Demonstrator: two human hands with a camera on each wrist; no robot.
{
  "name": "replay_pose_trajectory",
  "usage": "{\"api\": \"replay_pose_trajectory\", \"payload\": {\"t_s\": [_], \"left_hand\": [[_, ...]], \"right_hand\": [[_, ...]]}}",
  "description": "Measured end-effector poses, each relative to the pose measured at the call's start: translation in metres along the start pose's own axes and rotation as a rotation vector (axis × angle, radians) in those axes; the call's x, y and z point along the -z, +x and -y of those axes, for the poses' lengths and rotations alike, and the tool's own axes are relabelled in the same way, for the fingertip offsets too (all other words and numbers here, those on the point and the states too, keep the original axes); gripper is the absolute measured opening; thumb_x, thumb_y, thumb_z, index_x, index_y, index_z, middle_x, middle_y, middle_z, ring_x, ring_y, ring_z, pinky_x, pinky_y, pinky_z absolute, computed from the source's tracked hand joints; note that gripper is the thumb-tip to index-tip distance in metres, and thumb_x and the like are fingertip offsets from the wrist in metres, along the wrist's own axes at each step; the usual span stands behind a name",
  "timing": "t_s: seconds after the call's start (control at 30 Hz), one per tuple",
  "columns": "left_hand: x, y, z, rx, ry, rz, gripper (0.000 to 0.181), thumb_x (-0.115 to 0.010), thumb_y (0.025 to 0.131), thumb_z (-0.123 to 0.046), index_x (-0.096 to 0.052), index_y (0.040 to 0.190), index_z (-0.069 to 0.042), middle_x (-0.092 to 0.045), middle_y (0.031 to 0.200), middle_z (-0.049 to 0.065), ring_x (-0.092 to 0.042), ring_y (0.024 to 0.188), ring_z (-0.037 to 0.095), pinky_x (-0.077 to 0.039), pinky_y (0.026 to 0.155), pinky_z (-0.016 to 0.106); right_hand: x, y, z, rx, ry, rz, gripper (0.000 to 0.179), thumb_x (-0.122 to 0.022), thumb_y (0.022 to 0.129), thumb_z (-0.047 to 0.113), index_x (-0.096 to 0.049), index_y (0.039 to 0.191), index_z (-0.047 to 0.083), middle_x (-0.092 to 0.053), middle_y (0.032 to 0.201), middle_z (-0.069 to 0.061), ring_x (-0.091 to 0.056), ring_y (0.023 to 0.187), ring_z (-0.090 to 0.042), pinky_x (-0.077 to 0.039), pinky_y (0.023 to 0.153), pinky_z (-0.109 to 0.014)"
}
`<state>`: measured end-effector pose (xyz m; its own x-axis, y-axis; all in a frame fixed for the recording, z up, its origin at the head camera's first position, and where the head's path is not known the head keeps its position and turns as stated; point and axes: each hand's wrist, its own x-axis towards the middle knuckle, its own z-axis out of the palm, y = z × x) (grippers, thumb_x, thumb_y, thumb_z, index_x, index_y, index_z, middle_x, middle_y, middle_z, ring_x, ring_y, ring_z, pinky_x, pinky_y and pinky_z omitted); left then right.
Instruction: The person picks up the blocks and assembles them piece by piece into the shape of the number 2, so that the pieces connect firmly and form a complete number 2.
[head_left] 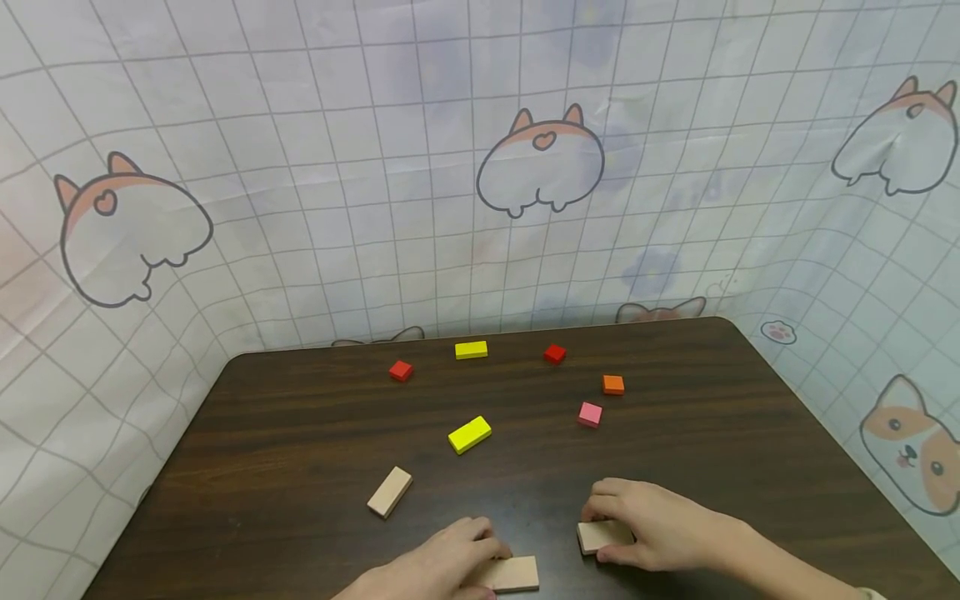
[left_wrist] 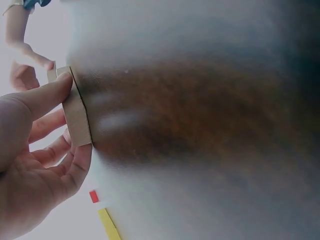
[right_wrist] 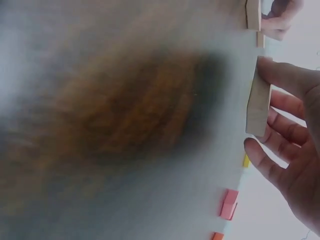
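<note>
Near the front edge of the dark wooden table (head_left: pixel 285 467), my left hand (head_left: pixel 442 560) grips a plain wooden block (head_left: pixel 513 574) between thumb and fingers. The block lies flat, its right end sticking out of the grasp. To the right, my right hand (head_left: pixel 656 525) holds another plain wooden block (head_left: pixel 600 536), thumb on the near side and fingers over the far side. A gap of tabletop separates the two held blocks. In the right wrist view the thumb and fingertips pinch the wooden block (right_wrist: pixel 258 102) along its long sides.
A third plain wooden block (head_left: pixel 390 492) lies left of centre. Farther back are two yellow blocks (head_left: pixel 470 435), two small red blocks (head_left: pixel 401 371), a pink block (head_left: pixel 590 414) and an orange block (head_left: pixel 613 384). A patterned white curtain (head_left: pixel 420 167) surrounds the table's back and sides.
</note>
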<state>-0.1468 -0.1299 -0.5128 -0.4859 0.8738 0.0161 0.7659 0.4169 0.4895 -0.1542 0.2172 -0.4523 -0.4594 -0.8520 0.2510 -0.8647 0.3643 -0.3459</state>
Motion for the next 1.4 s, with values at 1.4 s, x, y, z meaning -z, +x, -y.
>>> {"api": "replay_pose_trajectory", "payload": {"t_s": [1.4], "left_hand": [[0.022, 0.002, -0.02, -0.057, 0.076, 0.009, 0.031, -0.07, 0.1, -0.029, -0.066, 0.123, -0.01, -0.054, 0.102, -0.005, -0.045, 0.085, 0.001, -0.039, 0.072, 0.015]], "right_hand": [[-0.022, 0.075, -0.007, -0.236, 0.003, 0.136, 0.03, -0.08, 0.091, 0.029, -0.07, 0.114, 0.013, -0.059, 0.102, 0.01, -0.052, 0.088, -0.003, -0.05, 0.081, -0.023]]}}
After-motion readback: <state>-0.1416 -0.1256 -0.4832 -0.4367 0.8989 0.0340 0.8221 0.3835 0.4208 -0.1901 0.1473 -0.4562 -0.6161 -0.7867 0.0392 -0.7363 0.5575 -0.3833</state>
